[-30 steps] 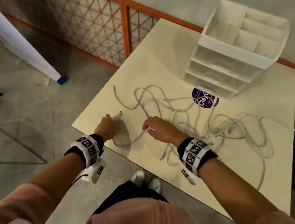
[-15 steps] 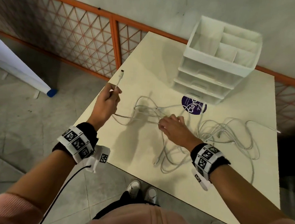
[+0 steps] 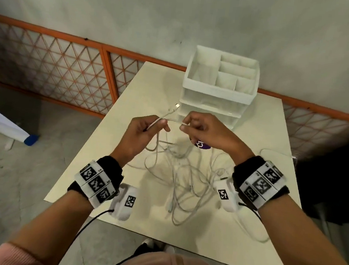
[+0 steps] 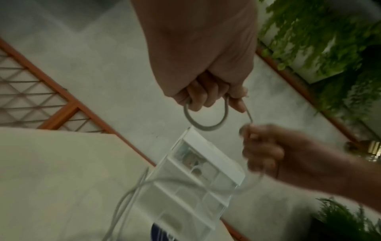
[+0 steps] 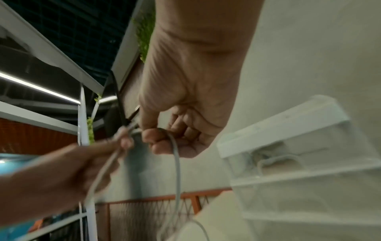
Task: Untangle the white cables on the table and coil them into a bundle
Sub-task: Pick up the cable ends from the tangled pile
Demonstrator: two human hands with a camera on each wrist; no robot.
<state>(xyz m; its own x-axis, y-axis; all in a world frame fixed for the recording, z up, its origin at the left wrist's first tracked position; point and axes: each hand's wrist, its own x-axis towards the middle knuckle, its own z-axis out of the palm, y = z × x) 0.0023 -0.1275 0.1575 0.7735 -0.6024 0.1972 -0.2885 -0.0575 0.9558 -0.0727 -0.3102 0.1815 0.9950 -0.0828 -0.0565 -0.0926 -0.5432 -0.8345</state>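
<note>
A tangle of white cables [image 3: 187, 175] lies on the cream table [image 3: 255, 233], partly lifted. My left hand [image 3: 149, 128] is raised above it and grips one cable near its end; the plug [image 3: 177, 105] sticks up past my fingers. In the left wrist view a small loop of cable [image 4: 206, 120] hangs from the left hand [image 4: 206, 91]. My right hand [image 3: 192, 127] pinches the same cable a short way along, close beside the left. In the right wrist view the cable [image 5: 177, 171] drops down from the curled fingers [image 5: 156, 135].
A white drawer organiser [image 3: 218, 89] stands at the back of the table, just behind my hands. A purple round sticker [image 3: 201, 145] shows under my right hand. An orange lattice fence [image 3: 49, 66] runs behind the table, and floor lies to the left.
Both hands have risen off the table and come together in front of the organiser. The left still holds the cable end; the right has taken hold of the same cable, lifting strands.
</note>
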